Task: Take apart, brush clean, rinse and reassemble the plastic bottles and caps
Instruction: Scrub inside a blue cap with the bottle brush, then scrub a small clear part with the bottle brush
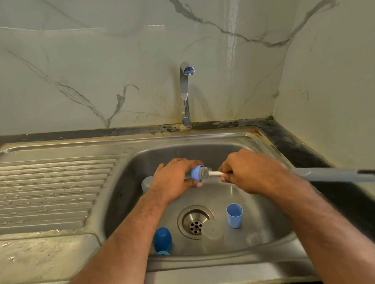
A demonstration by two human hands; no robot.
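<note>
no legible text, labels, brands or numbers anywhere

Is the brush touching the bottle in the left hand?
Touching. In the head view the brush's grey bristles sit inside the blue mouth of the bottle, which the left hand grips.

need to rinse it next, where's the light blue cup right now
In the head view the light blue cup stands upright in the sink, right of the drain, beside a clear bottle, below the right hand.

In the sink [270, 243], the drain [195, 222] sits central — a cup [234, 215] at its 3 o'clock, a cap [162, 240] at 8 o'clock; the faucet [185, 94] stands behind at 12 o'clock
</note>
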